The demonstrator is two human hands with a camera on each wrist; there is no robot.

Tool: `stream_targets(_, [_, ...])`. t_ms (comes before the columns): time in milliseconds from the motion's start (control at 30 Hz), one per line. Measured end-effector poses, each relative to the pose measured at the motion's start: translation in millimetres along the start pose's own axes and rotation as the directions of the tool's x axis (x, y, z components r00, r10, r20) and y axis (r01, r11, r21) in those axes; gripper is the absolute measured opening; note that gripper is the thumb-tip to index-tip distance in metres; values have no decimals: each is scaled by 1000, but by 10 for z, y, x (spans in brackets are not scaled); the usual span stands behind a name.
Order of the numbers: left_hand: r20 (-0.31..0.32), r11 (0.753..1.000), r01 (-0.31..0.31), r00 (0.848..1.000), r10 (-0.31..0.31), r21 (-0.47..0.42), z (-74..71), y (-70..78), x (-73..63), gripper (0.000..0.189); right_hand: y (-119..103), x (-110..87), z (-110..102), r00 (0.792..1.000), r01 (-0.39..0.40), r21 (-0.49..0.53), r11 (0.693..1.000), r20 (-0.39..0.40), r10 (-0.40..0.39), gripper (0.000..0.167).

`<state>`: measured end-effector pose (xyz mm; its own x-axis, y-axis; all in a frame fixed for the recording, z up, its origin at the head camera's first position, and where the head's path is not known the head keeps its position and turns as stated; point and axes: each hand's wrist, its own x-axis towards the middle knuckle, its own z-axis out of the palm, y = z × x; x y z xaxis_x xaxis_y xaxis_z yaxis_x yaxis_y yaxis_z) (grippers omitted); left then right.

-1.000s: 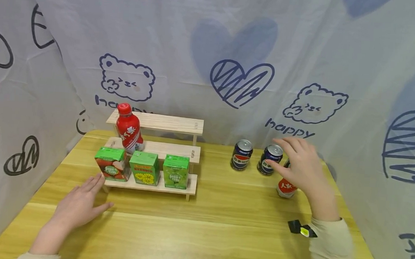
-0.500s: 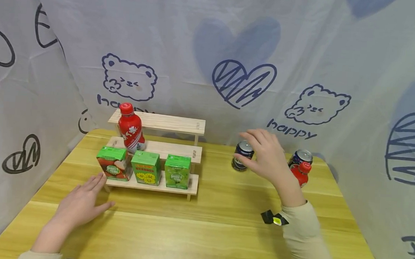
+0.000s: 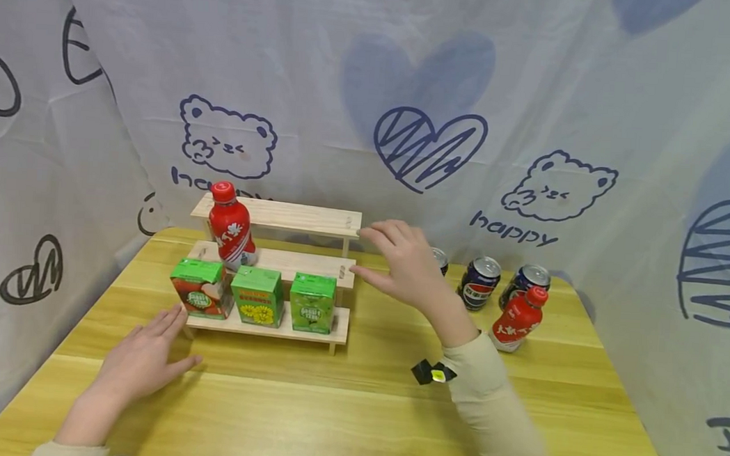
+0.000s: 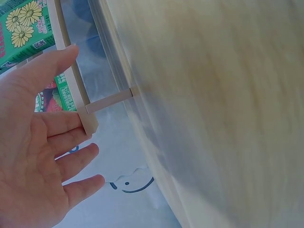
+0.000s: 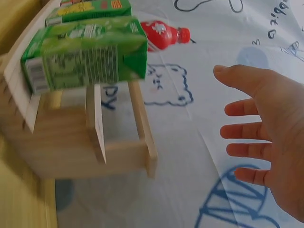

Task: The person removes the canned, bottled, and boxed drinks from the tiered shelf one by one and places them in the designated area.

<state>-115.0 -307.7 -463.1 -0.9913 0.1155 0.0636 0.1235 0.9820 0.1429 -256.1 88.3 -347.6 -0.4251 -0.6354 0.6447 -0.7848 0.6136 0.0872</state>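
A three-tier wooden rack [image 3: 300, 264] stands at the left of the table. On its bottom tier sit an apple-print juice box [image 3: 201, 289], a flower-print juice box [image 3: 257, 297] and a green juice box [image 3: 313, 304]. A red bottle [image 3: 230, 227] stands upright on the middle tier. My left hand [image 3: 140, 357] has its fingers extended, touching the rack's front left corner by the apple-print box. My right hand [image 3: 406, 265] hovers just right of the rack, thumb and fingers spread with nothing between them. In the right wrist view, the right hand [image 5: 275, 137] is apart from the rack.
Behind the right hand, a cola can [image 3: 441, 260] is mostly hidden. Farther right stand another can [image 3: 479, 284], a third can [image 3: 527, 280] and a second red bottle [image 3: 516, 321]. A printed cloth [image 3: 322, 100] hangs behind and beside the wooden table [image 3: 328, 421].
My right hand has swept left from above the right-hand cans and bottle to beside the rack, carrying nothing. The left hand has stayed at the rack's corner.
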Motion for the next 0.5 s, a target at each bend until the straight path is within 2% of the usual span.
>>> stream_targets(200, [8,1000,2,1000,-2,-1,-12,12,6,93,-169,229,103,998,-18,6,1000,52,18,56])
stream_targets(500, [6,1000,-2,1000,2,9,-26,21,7,94,-397,569,250,978,-120,17,993,174,115,59])
